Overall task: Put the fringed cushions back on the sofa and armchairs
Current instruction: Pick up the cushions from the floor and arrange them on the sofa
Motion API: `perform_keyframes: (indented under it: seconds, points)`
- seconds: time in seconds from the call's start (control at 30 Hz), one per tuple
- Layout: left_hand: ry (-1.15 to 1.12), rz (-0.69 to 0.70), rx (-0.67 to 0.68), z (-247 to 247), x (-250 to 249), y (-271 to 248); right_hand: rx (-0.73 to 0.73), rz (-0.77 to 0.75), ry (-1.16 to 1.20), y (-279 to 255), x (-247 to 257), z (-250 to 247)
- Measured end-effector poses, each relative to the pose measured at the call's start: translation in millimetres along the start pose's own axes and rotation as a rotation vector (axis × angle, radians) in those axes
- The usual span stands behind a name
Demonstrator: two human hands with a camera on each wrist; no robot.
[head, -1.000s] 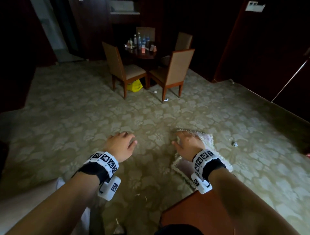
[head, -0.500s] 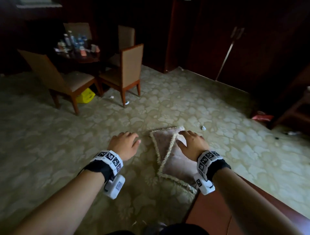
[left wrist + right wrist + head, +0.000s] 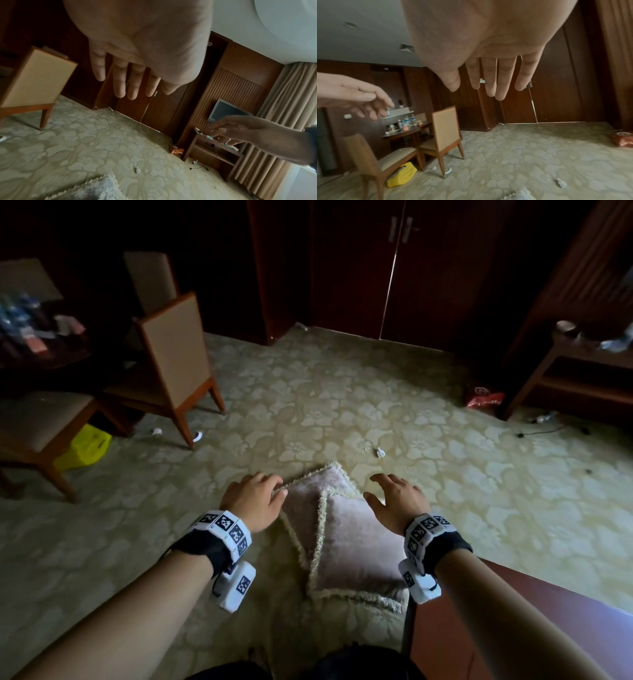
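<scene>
Two pink fringed cushions lie overlapped on the patterned carpet [image 3: 342, 392] directly below a person's outstretched hands, at 12 o'clock from the body and just beside a reddish-brown wooden tabletop [image 3: 534, 621] at 4 o'clock. The nearer cushion [image 3: 356, 546] rests partly on the farther cushion [image 3: 308, 498], their shared long axis running from 6 toward 11 o'clock. The left hand [image 3: 255, 499] hovers over the farther cushion's left edge, fingers loosely bent and holding nothing; whether it touches the fringe cannot be told. The right hand [image 3: 397, 503] is spread wide and empty above the nearer cushion's top right corner. Both wrist views show straight, separated fingers with nothing in the grip. Each hand appears about equally close to its side of the pile, so a two-handed lift looks the likely next step. Compared with a second ago, the view has swung rightward: the dining chair [image 3: 171, 354] and yellow bag [image 3: 84, 445] have slid to 10 o'clock, the dark double doors [image 3: 397, 268] now stand at 12 o'clock, and both cushions, then mostly hidden beneath the right hand, lie centred between the hands.
</scene>
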State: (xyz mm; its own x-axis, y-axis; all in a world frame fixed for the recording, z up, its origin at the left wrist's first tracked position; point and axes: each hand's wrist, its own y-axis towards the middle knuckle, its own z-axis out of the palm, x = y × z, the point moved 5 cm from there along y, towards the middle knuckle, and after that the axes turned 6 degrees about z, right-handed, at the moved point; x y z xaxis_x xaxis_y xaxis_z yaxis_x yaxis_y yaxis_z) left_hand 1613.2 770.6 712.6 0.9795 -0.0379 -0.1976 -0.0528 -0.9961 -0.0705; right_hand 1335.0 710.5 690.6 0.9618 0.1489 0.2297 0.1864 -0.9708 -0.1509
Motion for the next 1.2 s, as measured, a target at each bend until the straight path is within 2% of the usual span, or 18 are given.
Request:
perform_keyframes:
  seconds: [0.17,0.37,0.53,0.67,0.77,0.93,1.07,1.2]
  points:
    - [-0.043,0.042,0.045,16,-15,74,0.023,0.072,0.035,49,-24,4]
    - [-0.11,0.12,0.14,52,-36,165,0.022,0.23,0.11,98,-58,23]
    - [-0.207,0.153,0.252,106,-35,233,0.079,0.397,0.121,124,-88,59]
    - [-0.319,0.162,0.337,161,-29,282,0.121,0.505,0.158,158,-111,108]
    - [-0.331,0.131,0.383,225,-13,310,0.139,0.567,0.256,191,-128,169]
    - [-0.363,-0.008,0.415,365,14,350,0.165,0.619,0.329,249,-174,298]
    - [-0.35,-0.141,0.44,505,34,366,0.186,0.657,0.341,287,-227,422]
    - [-0.336,-0.265,0.526,648,46,375,0.238,0.688,0.313,321,-286,545]
